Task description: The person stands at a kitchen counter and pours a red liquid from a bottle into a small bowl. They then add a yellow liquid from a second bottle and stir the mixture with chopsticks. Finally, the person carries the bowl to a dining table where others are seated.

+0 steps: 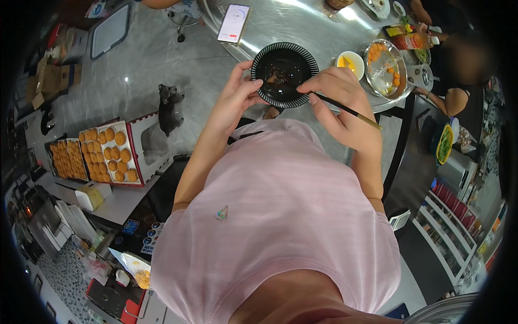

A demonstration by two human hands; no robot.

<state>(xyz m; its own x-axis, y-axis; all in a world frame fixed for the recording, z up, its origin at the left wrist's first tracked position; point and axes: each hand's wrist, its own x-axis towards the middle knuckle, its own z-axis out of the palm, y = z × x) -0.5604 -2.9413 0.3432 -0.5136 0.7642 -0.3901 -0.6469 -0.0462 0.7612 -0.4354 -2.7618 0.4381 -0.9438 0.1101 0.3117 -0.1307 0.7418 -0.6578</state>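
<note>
My left hand (241, 87) grips a round black bowl (285, 45) by its left side, thumb on the white-striped rim. Inside the bowl lies a dark, glossy liquid with some brownish bits (276, 77) in it. My right hand (344, 95) is closed on slim black chopsticks (344, 107) with gold ends; whether there is one stick or a pair cannot be told. The gold end points down to the right, and the other end is hidden by my fingers at the bowl's right rim. The bowl is held over the near edge of a round metal table (279, 24).
On the table are a phone (233, 23), a small white bowl (340, 73) of yellow pieces and a metal basin (398, 60) with orange balls. Another person's arm (455, 101) rests at right. A dark dog (170, 109) is on the floor; pastry trays (130, 162) stand left.
</note>
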